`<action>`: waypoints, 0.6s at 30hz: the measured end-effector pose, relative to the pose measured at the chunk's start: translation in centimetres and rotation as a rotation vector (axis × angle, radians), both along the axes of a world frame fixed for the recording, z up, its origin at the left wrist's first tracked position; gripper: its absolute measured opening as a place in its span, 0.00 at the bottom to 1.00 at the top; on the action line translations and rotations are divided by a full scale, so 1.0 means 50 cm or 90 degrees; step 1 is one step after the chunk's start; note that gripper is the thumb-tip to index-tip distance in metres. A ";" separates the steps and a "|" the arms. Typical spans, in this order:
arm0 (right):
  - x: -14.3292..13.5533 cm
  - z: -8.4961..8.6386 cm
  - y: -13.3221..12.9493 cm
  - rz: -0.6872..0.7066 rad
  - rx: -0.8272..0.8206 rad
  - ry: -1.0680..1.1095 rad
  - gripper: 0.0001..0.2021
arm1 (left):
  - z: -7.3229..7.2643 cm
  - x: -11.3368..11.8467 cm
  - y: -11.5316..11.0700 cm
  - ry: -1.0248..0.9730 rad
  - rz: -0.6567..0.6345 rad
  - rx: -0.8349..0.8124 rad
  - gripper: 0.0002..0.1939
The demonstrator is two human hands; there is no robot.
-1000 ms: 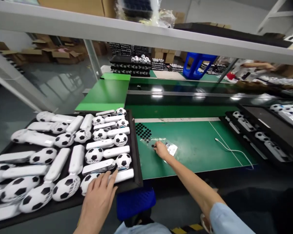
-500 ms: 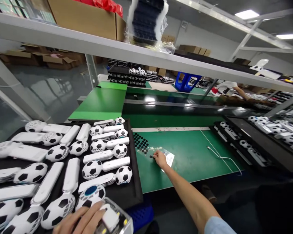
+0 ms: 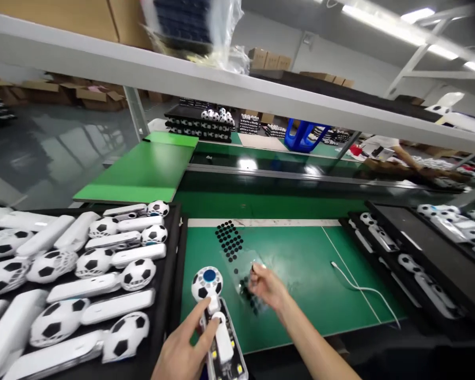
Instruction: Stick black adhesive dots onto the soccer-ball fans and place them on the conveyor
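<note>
Low in front, my left hand (image 3: 188,338) grips a white handheld device with a soccer-ball head (image 3: 207,285) and a blue disc on its top. Its white handle lies along a clear-cased piece (image 3: 225,343) with yellow squares inside, under my fingers. My right hand (image 3: 267,285) is closed in a pinch over the green mat, with a small black round sticker (image 3: 254,267) at the fingertips. Beneath and beside that hand lies a clear sheet (image 3: 245,259) of stickers, partly hidden and blurred. Rows of black round stickers (image 3: 229,240) are farther back on it.
A black tray (image 3: 170,295) of soccer-ball devices fills the left side. On the green mat (image 3: 301,264) lies a white cable (image 3: 364,288). Stacked trays (image 3: 396,264) stand at right. A shelf beam (image 3: 221,89) crosses above; a person's arm (image 3: 406,155) shows far right.
My left hand has brought the soccer-ball device from over the left tray to beside the sticker sheet. My right hand has lifted off the sheet with a sticker. The view has shifted right.
</note>
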State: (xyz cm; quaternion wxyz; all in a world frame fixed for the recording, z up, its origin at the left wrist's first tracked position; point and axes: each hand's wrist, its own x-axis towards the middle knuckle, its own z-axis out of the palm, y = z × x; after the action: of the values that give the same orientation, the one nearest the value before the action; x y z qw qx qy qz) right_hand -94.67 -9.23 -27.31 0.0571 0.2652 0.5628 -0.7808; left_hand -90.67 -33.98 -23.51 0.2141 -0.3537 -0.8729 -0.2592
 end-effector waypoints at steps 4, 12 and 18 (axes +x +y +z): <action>0.016 0.068 0.033 0.064 -0.243 0.089 0.23 | -0.014 -0.021 0.117 -0.205 0.036 -0.007 0.16; 0.005 0.115 0.045 0.192 -0.422 0.108 0.15 | -0.027 0.008 0.175 -0.343 -0.058 0.040 0.17; 0.051 0.069 0.010 0.011 -0.309 0.031 0.14 | -0.026 0.055 0.173 -0.592 -0.042 0.166 0.19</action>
State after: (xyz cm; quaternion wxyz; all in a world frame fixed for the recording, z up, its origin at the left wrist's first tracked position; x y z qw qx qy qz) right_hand -92.10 -8.73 -23.86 0.1122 0.2200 0.3622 -0.8988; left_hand -87.93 -25.31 -24.80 -0.1646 -0.1977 -0.8245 -0.5040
